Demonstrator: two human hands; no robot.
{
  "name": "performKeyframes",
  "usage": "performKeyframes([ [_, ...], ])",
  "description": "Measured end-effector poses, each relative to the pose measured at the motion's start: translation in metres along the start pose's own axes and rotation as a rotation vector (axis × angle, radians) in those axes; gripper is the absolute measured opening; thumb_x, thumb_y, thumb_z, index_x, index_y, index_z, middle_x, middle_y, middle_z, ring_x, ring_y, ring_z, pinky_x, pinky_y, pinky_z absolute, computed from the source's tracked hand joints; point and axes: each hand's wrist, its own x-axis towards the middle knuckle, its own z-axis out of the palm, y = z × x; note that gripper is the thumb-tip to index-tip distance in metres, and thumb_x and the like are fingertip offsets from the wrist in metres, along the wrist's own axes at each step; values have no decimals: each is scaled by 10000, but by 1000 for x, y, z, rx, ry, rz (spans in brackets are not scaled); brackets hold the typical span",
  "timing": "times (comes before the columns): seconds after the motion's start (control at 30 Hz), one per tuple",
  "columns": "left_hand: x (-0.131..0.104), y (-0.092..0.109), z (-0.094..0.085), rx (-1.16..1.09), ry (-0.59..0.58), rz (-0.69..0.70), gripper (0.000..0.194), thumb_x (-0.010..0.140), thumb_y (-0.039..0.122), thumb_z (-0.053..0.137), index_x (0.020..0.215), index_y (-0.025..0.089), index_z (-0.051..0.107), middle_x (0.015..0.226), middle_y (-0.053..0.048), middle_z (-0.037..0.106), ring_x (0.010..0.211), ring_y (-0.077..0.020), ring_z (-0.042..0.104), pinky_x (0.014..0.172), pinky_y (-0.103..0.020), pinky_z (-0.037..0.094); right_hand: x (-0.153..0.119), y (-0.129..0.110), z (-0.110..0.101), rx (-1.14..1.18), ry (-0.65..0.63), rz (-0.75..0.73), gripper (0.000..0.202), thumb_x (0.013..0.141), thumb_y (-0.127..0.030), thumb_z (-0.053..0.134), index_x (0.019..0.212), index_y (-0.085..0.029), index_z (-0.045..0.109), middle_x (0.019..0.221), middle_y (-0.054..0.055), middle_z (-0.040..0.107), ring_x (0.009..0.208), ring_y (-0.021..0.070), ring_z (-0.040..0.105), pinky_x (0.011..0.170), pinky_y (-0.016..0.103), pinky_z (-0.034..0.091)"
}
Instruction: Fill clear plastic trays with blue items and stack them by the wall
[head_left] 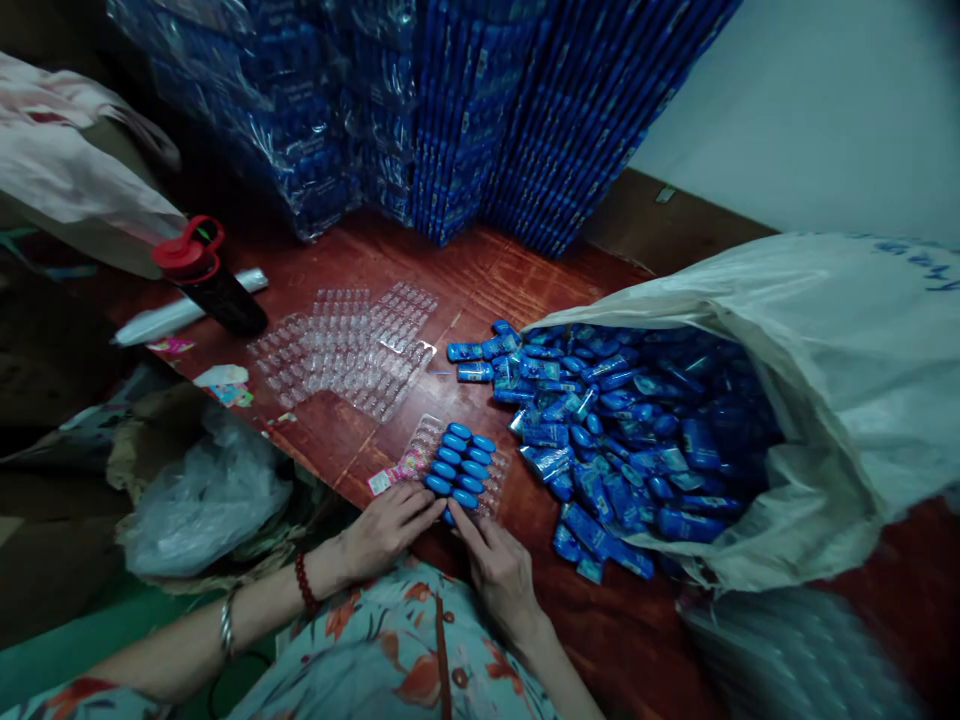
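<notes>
A clear plastic blister tray lies at the table's near edge, with blue oval capsule-shaped pieces seated in two columns. My left hand rests at its lower left, fingers together and their tips on a blue piece at the near end. From the right, my right hand reaches the same piece with its index finger stretched out and the others curled. That piece is mostly hidden beneath my fingertips. Just beyond my left hand, a pink printed card lies beside the tray.
A white woven sack lies on its side, spilling blue wrapped pieces onto the red-brown table. Clear blister trays overlap at left. A red-lidded bottle stands behind them. Blue packs are stacked at the back.
</notes>
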Motion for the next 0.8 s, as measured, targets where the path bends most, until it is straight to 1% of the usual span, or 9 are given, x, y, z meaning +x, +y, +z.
performKeyframes([
  [0.1,-3,-8,12,-65,89,52,402,947,140,311,1340,99,388,951,-123,643,949,-193,558,823,-351,509,6,11,-2,72,-27,-74,376,941,-206,410,1301,-175,514,645,12,589,604,99,573,610,187,471],
  [0.2,0,-12,22,-119,147,56,437,943,133,342,1380,131,346,931,-108,657,916,-180,563,803,-340,506,11,24,-2,130,-19,-138,371,937,-225,432,1293,-168,520,606,-4,577,561,89,552,585,182,461],
  [0.33,1,-13,24,-155,159,6,479,934,165,409,1403,176,312,987,-98,637,933,-179,566,822,-343,496,18,38,-6,218,102,-197,458,888,-209,529,1339,-158,462,657,13,627,577,113,581,588,220,487],
  [0.4,0,-12,21,-134,195,-76,530,918,235,468,1414,198,285,1056,-112,601,985,-199,554,840,-367,494,20,40,-9,262,235,-140,495,870,-150,538,1354,-193,442,750,32,673,627,125,617,615,234,507],
  [0.47,-2,-10,18,-115,259,-224,577,901,291,503,1420,216,262,1138,-135,543,1058,-227,524,863,-397,489,21,40,-12,301,351,-44,482,862,-100,523,1321,-239,481,844,37,697,683,129,644,649,242,525],
  [0.57,-4,-9,15,-151,295,-407,575,873,319,548,1387,225,310,1157,-136,507,1078,-237,508,874,-407,487,17,33,-13,354,374,58,417,848,-110,548,1237,-259,556,903,41,696,748,141,655,679,257,543],
  [0.63,-5,-10,15,-201,244,-378,494,868,301,561,1327,231,392,1108,-114,532,1029,-218,530,854,-389,495,13,26,-11,358,313,77,384,835,-165,589,1210,-245,575,927,59,677,805,157,651,700,269,554],
  [0.7,-4,-11,16,-238,174,-287,389,890,237,525,1271,231,450,1064,-96,560,985,-193,548,829,-359,504,10,19,-6,323,255,73,367,833,-212,602,1199,-231,585,963,80,651,868,172,643,734,280,559],
  [0.8,1,-12,17,-239,100,-154,330,926,148,416,1248,200,467,1033,-98,583,974,-180,553,815,-340,512,7,12,4,273,244,70,345,852,-194,571,1195,-223,590,975,87,624,880,163,636,750,265,556],
])
